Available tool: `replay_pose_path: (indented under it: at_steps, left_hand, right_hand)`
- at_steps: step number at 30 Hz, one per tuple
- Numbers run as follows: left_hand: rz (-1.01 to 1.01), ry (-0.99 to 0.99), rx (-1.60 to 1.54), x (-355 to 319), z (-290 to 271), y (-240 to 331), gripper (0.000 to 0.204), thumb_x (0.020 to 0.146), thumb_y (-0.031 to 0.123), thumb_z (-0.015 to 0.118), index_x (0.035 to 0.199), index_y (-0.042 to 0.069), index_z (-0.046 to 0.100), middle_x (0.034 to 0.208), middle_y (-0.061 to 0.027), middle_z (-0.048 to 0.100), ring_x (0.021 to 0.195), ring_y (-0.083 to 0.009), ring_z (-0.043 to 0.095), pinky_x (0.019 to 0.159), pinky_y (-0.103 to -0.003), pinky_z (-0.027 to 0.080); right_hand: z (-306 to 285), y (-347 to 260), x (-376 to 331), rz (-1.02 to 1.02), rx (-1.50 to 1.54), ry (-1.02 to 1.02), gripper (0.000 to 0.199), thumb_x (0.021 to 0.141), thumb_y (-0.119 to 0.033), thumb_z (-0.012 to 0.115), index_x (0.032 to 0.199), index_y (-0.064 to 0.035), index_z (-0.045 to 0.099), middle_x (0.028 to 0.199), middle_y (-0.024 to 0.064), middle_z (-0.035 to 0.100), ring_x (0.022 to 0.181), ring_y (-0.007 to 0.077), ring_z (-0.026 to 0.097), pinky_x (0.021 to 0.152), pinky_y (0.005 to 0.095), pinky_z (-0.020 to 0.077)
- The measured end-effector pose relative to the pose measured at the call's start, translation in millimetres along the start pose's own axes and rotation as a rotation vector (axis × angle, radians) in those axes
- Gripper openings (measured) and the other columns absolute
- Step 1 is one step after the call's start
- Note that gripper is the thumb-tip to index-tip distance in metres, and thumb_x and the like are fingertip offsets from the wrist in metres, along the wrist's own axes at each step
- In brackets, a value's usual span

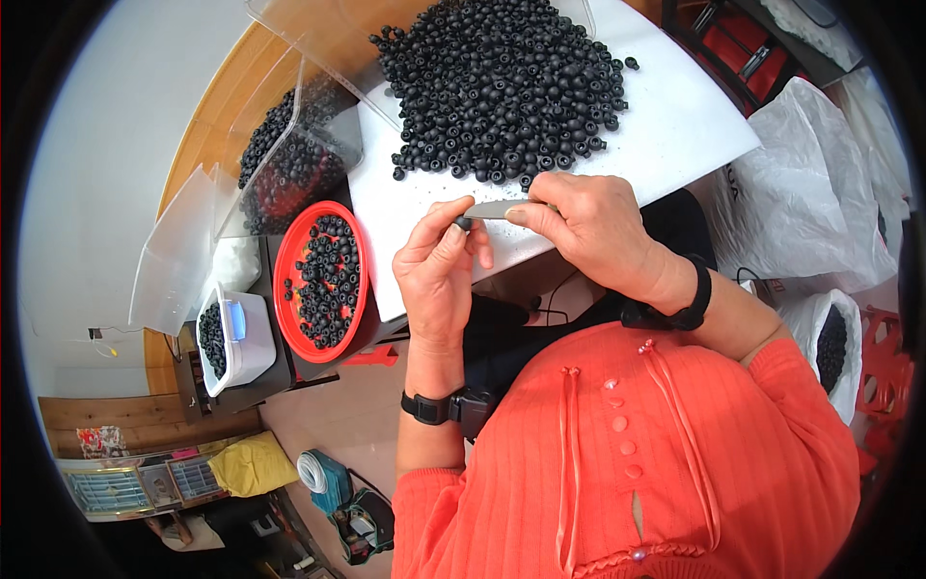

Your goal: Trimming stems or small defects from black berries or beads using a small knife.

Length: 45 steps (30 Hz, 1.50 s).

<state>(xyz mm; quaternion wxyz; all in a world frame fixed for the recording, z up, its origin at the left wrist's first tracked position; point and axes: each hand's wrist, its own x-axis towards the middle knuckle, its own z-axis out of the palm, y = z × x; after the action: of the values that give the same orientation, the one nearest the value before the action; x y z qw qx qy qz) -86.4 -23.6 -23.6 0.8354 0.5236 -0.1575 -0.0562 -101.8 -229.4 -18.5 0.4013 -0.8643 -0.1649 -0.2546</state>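
right hand (596, 230), angled inward, holds knife (494, 209); left hand (436, 270) pinches bead (463, 223)

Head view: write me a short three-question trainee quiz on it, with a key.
1. Multiple choice: which hand holds the metal blade?
A) left
B) right
C) neither

2. True or false: the red basin is to the left of the white work surface.

3. Fill in: the left hand pinches a small round piece whose colour is ____.

Key:
1. B, the right hand
2. True
3. black
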Motion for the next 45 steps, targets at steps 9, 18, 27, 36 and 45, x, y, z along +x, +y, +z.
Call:
replay_pose_path:
  at_steps: [9, 18, 27, 36, 45]
  left_hand:
    - [0.018, 0.006, -0.004, -2.0, 3.6, -1.9, 0.030, 0.098, 0.005, 0.061, 0.125, -0.008, 0.064, 0.103, -0.0132, 0.063, 0.086, -0.0221, 0.061, 0.064, -0.032, 0.052]
    - [0.026, 0.015, 0.010, -2.5, 5.8, -3.0, 0.030, 0.098, 0.005, 0.061, 0.125, -0.007, 0.064, 0.104, -0.0148, 0.064, 0.084, -0.0223, 0.062, 0.063, -0.032, 0.053]
    - [0.032, 0.028, -0.002, -2.7, 4.8, -5.5, 0.028, 0.098, 0.005, 0.060, 0.123, -0.007, 0.064, 0.105, -0.0151, 0.065, 0.084, -0.0226, 0.063, 0.062, -0.032, 0.053]
    - [0.002, 0.051, -0.053, -2.8, 7.1, -5.3, 0.023, 0.097, 0.000, 0.058, 0.117, -0.010, 0.065, 0.103, -0.0129, 0.062, 0.081, -0.0218, 0.063, 0.063, -0.032, 0.055]
    - [0.003, 0.058, -0.055, -5.7, 8.0, -3.9, 0.026, 0.098, 0.001, 0.058, 0.121, -0.010, 0.064, 0.100, -0.0129, 0.061, 0.082, -0.0215, 0.063, 0.062, -0.032, 0.055]
  right_hand:
    - [0.3, 0.4, 0.4, -0.014, -0.014, 0.019, 0.034, 0.091, -0.036, 0.069, 0.073, -0.0079, 0.060, 0.063, 0.0093, 0.063, 0.056, 0.0282, 0.065, 0.050, 0.0380, 0.0487]
    - [-0.1, 0.1, -0.4, -0.028, -0.027, 0.019, 0.033, 0.091, -0.034, 0.070, 0.074, -0.0081, 0.061, 0.064, 0.0092, 0.063, 0.057, 0.0284, 0.064, 0.050, 0.0380, 0.0491]
    - [-1.5, 0.9, 0.6, -0.069, -0.065, -0.011, 0.031, 0.092, -0.033, 0.069, 0.074, -0.0083, 0.062, 0.065, 0.0082, 0.064, 0.056, 0.0266, 0.065, 0.050, 0.0364, 0.0497]
    - [-0.9, 3.7, -0.3, -0.132, -0.080, -0.027, 0.031, 0.092, -0.032, 0.069, 0.073, -0.0085, 0.061, 0.064, 0.0078, 0.063, 0.057, 0.0273, 0.064, 0.051, 0.0386, 0.0492]
    - [-0.7, 1.5, -2.3, -0.035, -0.019, 0.009, 0.033, 0.092, -0.033, 0.069, 0.073, -0.0079, 0.059, 0.064, 0.0086, 0.062, 0.056, 0.0286, 0.063, 0.050, 0.0389, 0.0483]
